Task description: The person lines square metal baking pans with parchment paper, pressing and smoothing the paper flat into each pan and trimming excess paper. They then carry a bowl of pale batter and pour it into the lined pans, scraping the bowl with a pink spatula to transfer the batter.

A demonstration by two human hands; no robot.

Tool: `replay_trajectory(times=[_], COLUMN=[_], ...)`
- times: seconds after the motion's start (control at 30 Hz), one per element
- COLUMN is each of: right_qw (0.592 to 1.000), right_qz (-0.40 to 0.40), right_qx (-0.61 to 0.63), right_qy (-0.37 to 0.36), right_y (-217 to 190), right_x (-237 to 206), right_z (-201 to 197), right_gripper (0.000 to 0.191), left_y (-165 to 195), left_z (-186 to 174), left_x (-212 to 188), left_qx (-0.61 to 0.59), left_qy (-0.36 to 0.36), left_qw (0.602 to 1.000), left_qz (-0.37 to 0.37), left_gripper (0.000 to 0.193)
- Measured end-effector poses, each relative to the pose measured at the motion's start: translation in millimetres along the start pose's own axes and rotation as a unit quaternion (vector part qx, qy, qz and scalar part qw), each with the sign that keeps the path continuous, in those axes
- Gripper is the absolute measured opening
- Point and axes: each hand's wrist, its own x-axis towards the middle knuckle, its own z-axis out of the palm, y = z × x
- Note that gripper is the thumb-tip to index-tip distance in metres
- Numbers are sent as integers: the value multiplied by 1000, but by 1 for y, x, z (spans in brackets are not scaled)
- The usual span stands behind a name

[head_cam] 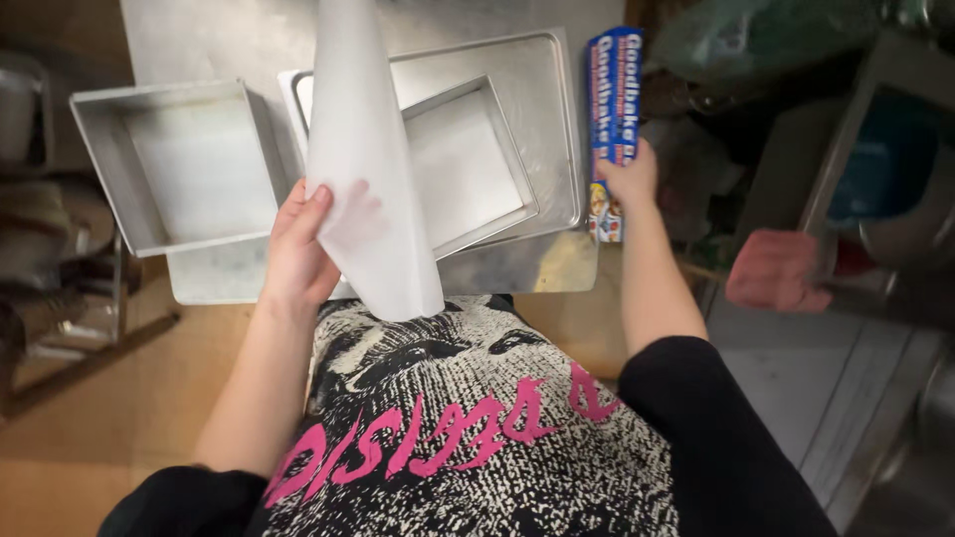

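Observation:
My left hand [298,249] pinches the lower edge of a large white sheet of baking paper [363,149], which stands up in a curl over the metal table [517,264]. My right hand [631,181] grips a long blue box of baking paper roll [612,89] at the table's right edge. Behind the sheet a square metal baking tin [473,164] lined with white paper rests inside a bigger flat metal tray [547,99]. Another square tin [179,164], also lined, stands to the left.
A stainless shelf frame [90,328] stands at the left over a wooden floor. To the right are a pink cloth [776,270], a metal container with something blue inside [880,159] and a green bag [756,40].

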Motion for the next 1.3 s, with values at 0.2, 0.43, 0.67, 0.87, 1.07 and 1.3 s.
replay_trajectory(times=[0.2,0.43,0.67,0.87,1.07,1.3], right_qw=[993,986,917,821,725,774], right_qz=[-92,-101,-308,-133,123,61], right_qx=[-70,-130,-164,471,535,548], right_qy=[13,22,196,-295,-416,-313], right_y=[-28,-15,-28,-134,-239,-266], right_x=[12,33,36,-131,-237,-243], right_z=[33,33,35,83,146,199], right_gripper=[66,72,86,53,47,31], left_y=[-13,-10,-1,11,47,93], left_z=[2,-9,-13,-28,-71,-136], left_x=[-32,-45,-63,-48,-53,-71], left_qx=[7,12,-13,-30,46,166], left_qy=[65,87,62,-6,-42,2], left_qw=[997,993,995,998,995,975], left_qz=[45,75,82,51,72,149], left_gripper=[29,29,26,21,18,14])
